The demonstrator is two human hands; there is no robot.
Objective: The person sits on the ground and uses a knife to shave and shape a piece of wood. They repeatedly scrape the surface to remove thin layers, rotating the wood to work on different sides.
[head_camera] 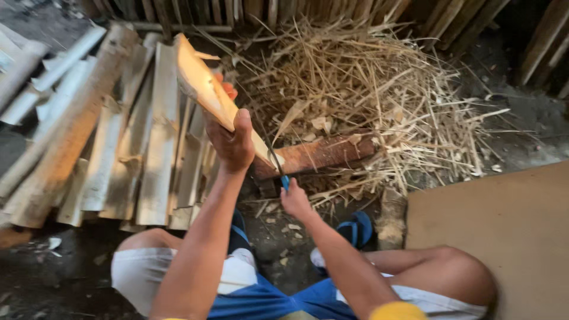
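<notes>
Fingers of the left hand are closed around a split bamboo slat, holding it tilted, upper end toward the far left, lower end resting on a reddish wooden block on the floor. Right hand is closed on the blue handle of a knife; its dark blade stands against the slat's lower right edge. Split slats lie stacked at the floor's left side. Straw-like shavings cover the far floor. One plain brown board occupies the near right corner.
</notes>
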